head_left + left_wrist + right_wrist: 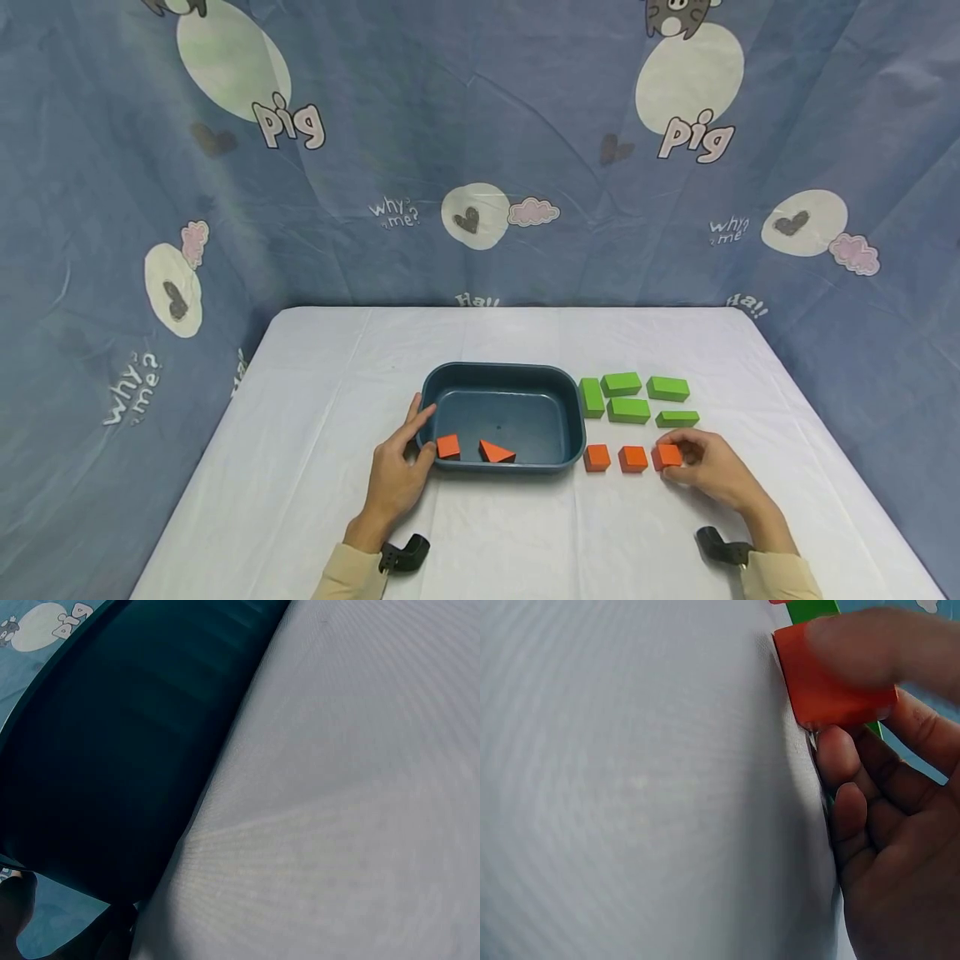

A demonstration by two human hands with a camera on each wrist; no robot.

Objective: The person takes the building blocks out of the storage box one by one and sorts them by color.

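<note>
My right hand pinches an orange block at the right end of a row of orange blocks. In the right wrist view the thumb lies across this block, with fingertips by its lower edge. My left hand rests at the left front corner of a dark blue tray, its fingers extended along the rim. Inside the tray, near its front wall, lie an orange block and an orange triangular block. The tray's dark side fills much of the left wrist view.
Two more orange blocks, one close to the tray and another, stand left of my right hand. Several green blocks lie behind them. A white cloth covers the table; a blue printed curtain hangs around it.
</note>
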